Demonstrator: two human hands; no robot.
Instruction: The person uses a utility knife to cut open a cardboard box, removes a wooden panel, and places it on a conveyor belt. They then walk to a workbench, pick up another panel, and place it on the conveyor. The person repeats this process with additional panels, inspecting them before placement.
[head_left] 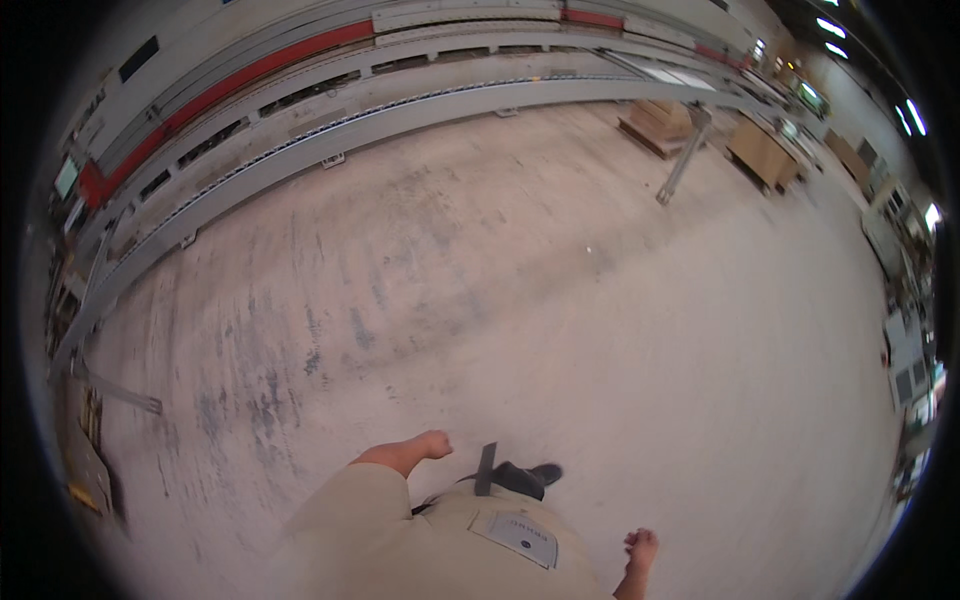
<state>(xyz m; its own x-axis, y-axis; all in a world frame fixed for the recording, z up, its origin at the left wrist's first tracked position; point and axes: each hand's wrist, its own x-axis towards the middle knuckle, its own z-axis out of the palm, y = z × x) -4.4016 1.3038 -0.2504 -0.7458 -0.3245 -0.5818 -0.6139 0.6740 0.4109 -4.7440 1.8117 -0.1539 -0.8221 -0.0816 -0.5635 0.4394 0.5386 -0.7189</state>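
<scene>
My left hand (433, 444) swings forward at waist height, its fingers curled in with nothing visible in them. To the right and lower down is my right hand (641, 547), also loosely closed, with no object showing in it. Neither hand touches anything; below both lies the scuffed pale floor (620, 380). Between them a dark strap (486, 470) sticks out from the front of my beige shirt (400, 550), and a black shoe (530, 480) shows beyond it.
A long grey machine with a red stripe (300, 57) and a roller rail (400, 108) curves across the far side. A rail leg (684, 155) stands on the floor. Stacked brown boards (660, 122) and a large brown box (762, 150) sit far right. Equipment (905, 355) lines the right edge.
</scene>
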